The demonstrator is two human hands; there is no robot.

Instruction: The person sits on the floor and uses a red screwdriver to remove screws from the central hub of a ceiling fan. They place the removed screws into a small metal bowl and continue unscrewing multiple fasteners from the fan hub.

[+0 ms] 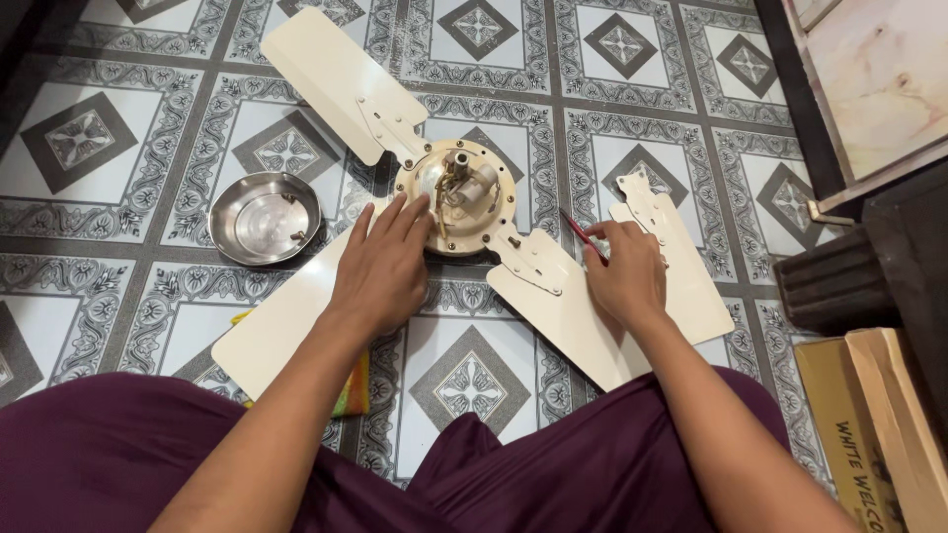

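A view from above shows a person seated on a patterned tile floor point(118, 207) in grey and white, with dark purple cloth point(553, 474) across the lap at the bottom of the frame.

At far left on the floor sits a shallow round steel bowl point(265, 217) holding a few small dark parts. Just right of it lies a cream ceiling fan, flat on the tiles. One fan blade point(336, 84) points up and to the left, and a second blade point(281, 331) points down and to the left, lying over a folded yellow and green cloth point(351, 390).

The left hand point(383, 268) rests palm down with fingers spread slightly, its fingertips touching the rim of the round motor hub point(472, 192) at the centre. The hub lies open, showing a short shaft and wires.

A third blade point(568, 316) runs down and to the right from the hub. The right hand point(624, 274) sits over it, pinching a thin red tool point(581, 235) between thumb and fingers. Just beyond that hand lies a separate loose blade point(676, 266).

At far right stand a dark ribbed object point(834, 281) and a cardboard box point(879, 424).
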